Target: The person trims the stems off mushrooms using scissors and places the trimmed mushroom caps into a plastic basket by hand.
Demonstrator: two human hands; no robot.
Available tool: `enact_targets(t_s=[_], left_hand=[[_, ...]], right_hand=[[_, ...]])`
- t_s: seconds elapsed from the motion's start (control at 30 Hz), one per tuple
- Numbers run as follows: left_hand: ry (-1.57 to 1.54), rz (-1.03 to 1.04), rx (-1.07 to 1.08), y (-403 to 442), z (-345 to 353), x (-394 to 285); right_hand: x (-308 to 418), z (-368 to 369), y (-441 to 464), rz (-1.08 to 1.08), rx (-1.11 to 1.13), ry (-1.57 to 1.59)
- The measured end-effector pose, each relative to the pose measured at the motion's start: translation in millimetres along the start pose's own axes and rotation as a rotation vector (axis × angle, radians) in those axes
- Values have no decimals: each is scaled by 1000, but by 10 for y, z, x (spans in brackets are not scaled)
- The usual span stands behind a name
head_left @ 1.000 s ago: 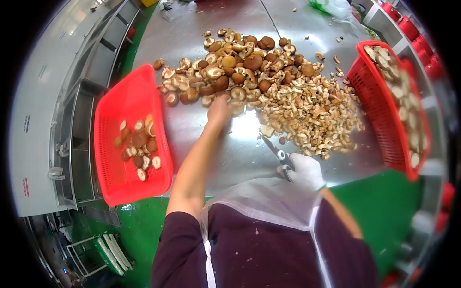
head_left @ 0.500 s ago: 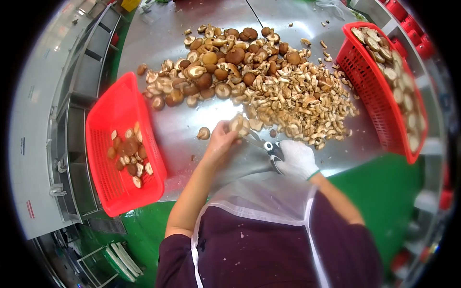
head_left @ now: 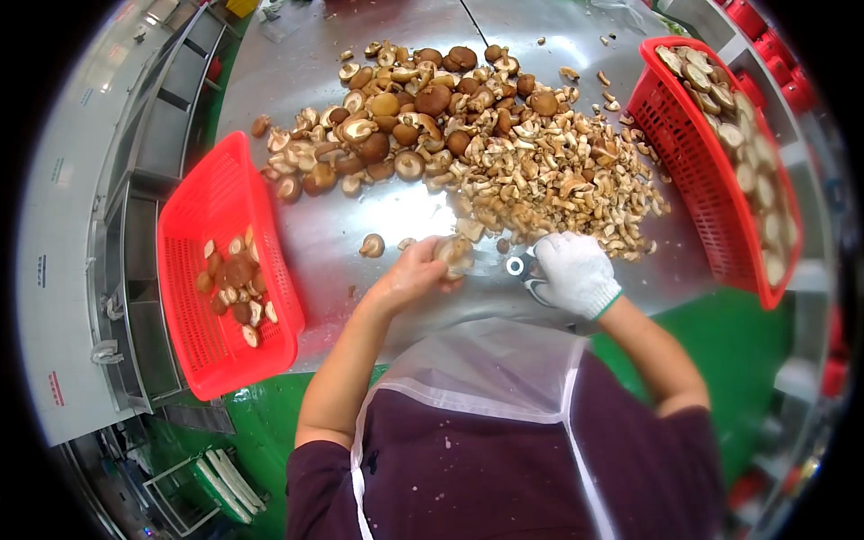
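Bare, my left hand is closed on a pale mushroom, which is blurred. Just right of it, my right hand wears a white knitted glove and grips scissors with dark grey and white handles. Their blades point left at the mushroom, smeared by motion; I cannot tell whether they touch it. Beyond my hands lies a heap of whole brown-capped mushrooms, running on the right into a pile of cut stems. A single mushroom lies left of my left hand.
At the left edge of the steel table, a red basket holds several mushrooms. Another red basket, on the right, is filled with pale mushrooms. Green floor shows beyond the table's near edge.
My right hand has moved up and to the right with the scissors, its gloved back turning more into view. The mushroom in my left hand has shifted slightly right and down.
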State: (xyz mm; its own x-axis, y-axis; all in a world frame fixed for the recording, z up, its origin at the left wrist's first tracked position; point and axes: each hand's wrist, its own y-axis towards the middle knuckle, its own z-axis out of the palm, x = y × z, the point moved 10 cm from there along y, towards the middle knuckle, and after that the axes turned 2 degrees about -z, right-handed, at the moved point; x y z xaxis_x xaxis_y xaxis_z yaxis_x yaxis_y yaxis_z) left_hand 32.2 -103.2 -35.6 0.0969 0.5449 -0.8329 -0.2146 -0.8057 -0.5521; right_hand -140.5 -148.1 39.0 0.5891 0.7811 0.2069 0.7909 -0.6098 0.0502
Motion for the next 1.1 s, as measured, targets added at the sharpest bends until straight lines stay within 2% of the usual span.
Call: enact_targets(t_s=[0.17, 0.27, 0.37, 0.67, 0.77, 0.87, 1.1], left_hand=[[49, -75, 48, 10, 11, -2], [34, -87, -23, -13, -32, -32], [109, -27, -59, -18, -44, -55], [85, 4, 51, 0, 53, -47], [134, -5, 87, -33, 80, -80], [66, -12, 75, -50, 113, -58], [0, -108, 13, -74, 133, 160]], right_hand=[[-36, -162, 32, -59, -43, -23], [-111, -193, 21, -19, -29, -27], [-141, -215, 13, 12, 17, -38], [-10, -148, 64, -72, 96, -56], [-18, -22, 63, -50, 176, -46], [-35, 197, 27, 30, 443, -11], [102, 416, -71, 17, 469, 64]])
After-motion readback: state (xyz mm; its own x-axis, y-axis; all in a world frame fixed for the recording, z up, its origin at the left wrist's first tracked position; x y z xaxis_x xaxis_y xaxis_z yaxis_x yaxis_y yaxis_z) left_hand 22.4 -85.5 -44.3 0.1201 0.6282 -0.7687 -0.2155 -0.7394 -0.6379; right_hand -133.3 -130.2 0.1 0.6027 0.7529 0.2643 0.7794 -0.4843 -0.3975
